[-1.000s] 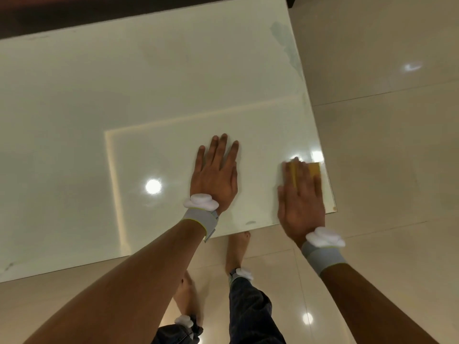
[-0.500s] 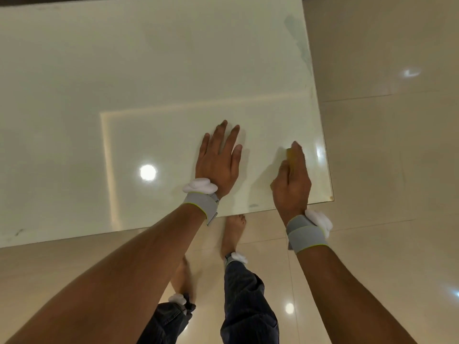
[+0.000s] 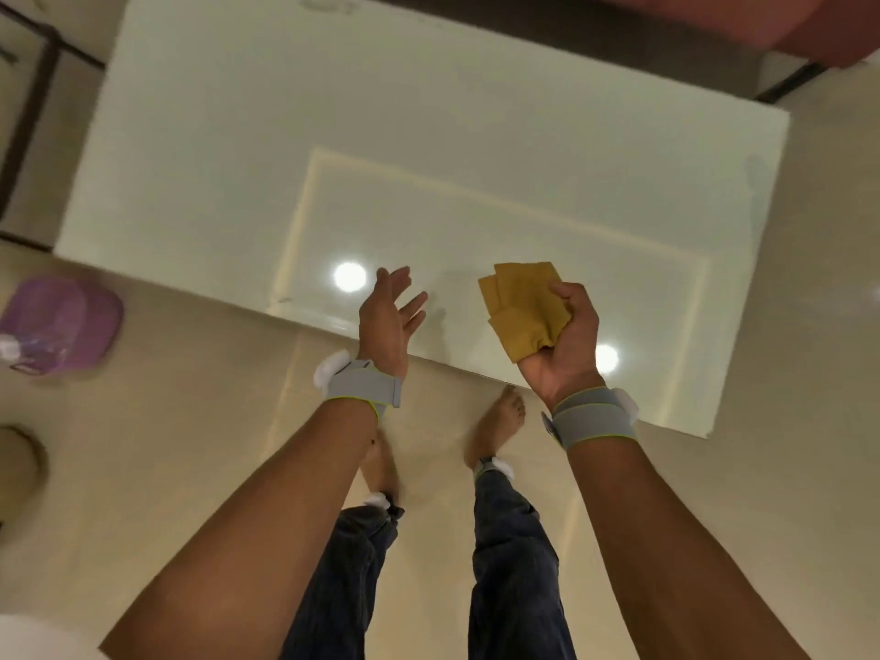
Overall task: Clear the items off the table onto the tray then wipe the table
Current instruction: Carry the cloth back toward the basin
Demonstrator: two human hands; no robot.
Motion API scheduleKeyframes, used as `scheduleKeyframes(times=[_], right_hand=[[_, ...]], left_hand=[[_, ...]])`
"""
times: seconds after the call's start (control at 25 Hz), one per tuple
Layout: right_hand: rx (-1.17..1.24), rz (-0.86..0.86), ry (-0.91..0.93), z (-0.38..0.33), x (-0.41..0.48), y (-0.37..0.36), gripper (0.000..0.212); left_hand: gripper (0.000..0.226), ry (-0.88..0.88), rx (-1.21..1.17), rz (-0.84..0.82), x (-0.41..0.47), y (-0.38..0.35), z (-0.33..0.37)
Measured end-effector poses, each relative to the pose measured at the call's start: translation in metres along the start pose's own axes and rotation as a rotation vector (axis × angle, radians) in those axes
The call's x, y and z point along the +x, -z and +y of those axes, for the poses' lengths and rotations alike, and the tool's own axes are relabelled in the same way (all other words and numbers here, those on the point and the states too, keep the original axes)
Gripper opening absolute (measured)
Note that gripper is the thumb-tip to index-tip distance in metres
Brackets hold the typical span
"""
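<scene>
head view: right grip [image 3: 566, 335] clutches a folded mustard-yellow cloth [image 3: 521, 304], held up over the near edge of the glossy pale glass worktop [image 3: 333, 159], seemingly bunched for refolding before wiping. left grip [image 3: 388, 316] spread wide, empty, palm facing the cloth, probably to assist.

table [image 3: 333, 135]: pale, glossy rectangular top, ceiling lights mirrored in it, faint smudges near the far edge. cloth [image 3: 519, 302]: mustard yellow, folded in loose layers, bunched in the right hand [image 3: 571, 345] over the near edge.
</scene>
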State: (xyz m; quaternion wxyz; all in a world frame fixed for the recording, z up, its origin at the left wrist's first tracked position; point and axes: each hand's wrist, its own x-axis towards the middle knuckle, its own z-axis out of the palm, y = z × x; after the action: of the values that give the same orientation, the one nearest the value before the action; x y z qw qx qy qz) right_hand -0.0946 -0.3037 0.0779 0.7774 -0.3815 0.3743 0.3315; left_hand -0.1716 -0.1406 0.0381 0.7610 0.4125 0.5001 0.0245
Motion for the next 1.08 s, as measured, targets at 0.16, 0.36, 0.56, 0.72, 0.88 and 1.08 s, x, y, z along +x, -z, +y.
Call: scheduleKeyframes(times=[0.16, 0.36, 0.56, 0.72, 0.88, 1.08], right_hand=[[-0.145, -0.080, -0.114, 0.053, -0.001, -0.079, 0.043], [-0.296, -0.178, -0.170, 0.148, -0.009, -0.158, 0.041], [-0.458, -0.278, -0.223, 0.234, -0.030, -0.207, 0.038], [-0.655, -0.349, -0.186, 0.315, -0.044, -0.255, 0.021], [-1.030, -0.311, -0.164, 0.378, -0.037, -0.297, 0.025], [-1.256, -0.456, -0.198, 0.450, -0.026, -0.357, 0.035]], left_hand=[[0.047, -0.053, -0.235, 0.114, -0.006, 0.080, 0.040], [0.047, -0.111, -0.434, 0.208, -0.005, 0.197, 0.075], [0.047, -0.144, -0.552, 0.268, -0.025, 0.290, 0.098], [0.046, -0.196, -0.665, 0.388, -0.043, 0.380, 0.125], [0.039, -0.191, -0.694, 0.481, -0.048, 0.445, 0.136], [0.028, -0.165, -0.731, 0.600, -0.037, 0.514, 0.160]])
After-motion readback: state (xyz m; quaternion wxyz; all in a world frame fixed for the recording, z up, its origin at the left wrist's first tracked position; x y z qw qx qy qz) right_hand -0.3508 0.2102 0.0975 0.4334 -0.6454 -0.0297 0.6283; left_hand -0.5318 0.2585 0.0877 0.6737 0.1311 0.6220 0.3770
